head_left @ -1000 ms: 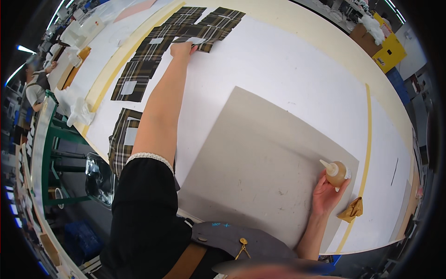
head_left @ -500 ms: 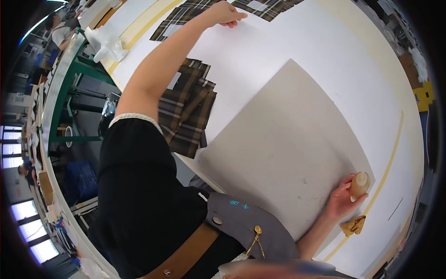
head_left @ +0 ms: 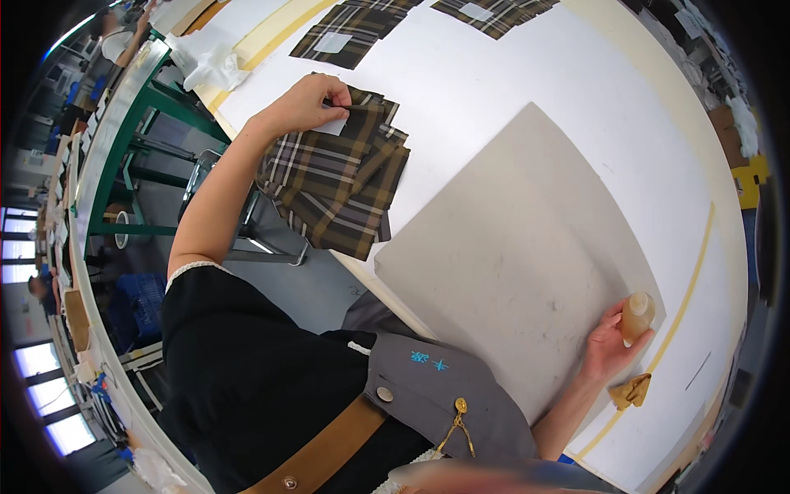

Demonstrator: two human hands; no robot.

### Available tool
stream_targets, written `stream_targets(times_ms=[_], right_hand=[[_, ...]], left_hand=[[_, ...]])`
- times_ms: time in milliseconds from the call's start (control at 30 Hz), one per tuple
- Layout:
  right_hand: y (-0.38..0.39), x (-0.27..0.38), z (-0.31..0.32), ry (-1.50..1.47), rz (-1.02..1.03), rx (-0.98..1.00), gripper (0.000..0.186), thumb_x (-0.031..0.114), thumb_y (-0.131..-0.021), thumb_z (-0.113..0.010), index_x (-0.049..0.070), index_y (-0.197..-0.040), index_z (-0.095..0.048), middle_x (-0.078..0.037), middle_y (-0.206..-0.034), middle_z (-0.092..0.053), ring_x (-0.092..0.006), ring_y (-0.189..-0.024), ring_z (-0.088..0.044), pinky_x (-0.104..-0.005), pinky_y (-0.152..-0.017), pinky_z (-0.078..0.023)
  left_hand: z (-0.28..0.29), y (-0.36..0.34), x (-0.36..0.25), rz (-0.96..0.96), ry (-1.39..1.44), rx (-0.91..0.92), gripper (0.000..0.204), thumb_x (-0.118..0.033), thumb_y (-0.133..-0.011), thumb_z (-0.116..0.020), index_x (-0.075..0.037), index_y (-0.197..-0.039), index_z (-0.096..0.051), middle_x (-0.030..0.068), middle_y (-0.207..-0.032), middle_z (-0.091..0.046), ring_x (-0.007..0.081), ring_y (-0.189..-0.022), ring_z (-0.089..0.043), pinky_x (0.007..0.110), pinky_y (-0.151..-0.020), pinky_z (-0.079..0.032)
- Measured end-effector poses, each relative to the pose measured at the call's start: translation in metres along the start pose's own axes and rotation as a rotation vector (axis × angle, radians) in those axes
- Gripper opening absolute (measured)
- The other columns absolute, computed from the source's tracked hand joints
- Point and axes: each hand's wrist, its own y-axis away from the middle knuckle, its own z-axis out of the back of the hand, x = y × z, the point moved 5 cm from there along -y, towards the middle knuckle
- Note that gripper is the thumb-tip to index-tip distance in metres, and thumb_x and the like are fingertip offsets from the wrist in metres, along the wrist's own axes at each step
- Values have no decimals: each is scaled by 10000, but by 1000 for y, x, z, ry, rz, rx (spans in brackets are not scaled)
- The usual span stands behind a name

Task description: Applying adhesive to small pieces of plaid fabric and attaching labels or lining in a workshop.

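Observation:
A pile of brown-and-black plaid fabric pieces (head_left: 329, 185) lies at the table's left edge, overlapping and fanned out. Over its far end is my left hand (head_left: 313, 103), thumb and forefinger pinched on the top fabric piece (head_left: 362, 123), beside a white paper label (head_left: 331, 127). My right hand (head_left: 611, 342) holds a small translucent amber bottle (head_left: 638, 317) at the near right corner of a grey board (head_left: 510, 263). The fingers wrap around the bottle's side, and its pale end faces up.
Two more plaid stacks with white labels lie at the far side: one left (head_left: 346, 37), one right (head_left: 498, 16). Crumpled brown paper (head_left: 632, 392) sits near my right wrist. White plastic (head_left: 210, 66) lies at the far left corner. A stool (head_left: 247, 222) stands beside the table. People are in the background.
My left hand has come back from the far plaid stacks to the near-left pile and pinches there. The right hand keeps the bottle in nearly the same place.

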Motion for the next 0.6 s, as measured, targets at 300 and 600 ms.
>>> stream_targets(times_ms=[300,600], right_hand=[[26,-1,5,-3,48,-15,526,311,-850,-634,56,-1267,-439,-102,-1281,-484,-277,-1167,-464,-356,-946,-467],[42,-5,-13,317,358,-39,521,335,-891,-567,59,-1296,-390,-121,-1305,-462,-256,-1191,-469,-363,-958,-463]], left_hand=[[-25,-8,-128,-247,360,257,129,-9,-775,-640,-15,-867,-552,16,-813,-587,92,-815,-521,225,-738,-424],[-160,-94,-259,-423,615,386,263,-106,-815,-648,-32,-1048,-552,44,-860,-599,135,-827,-550,258,-790,-448]])
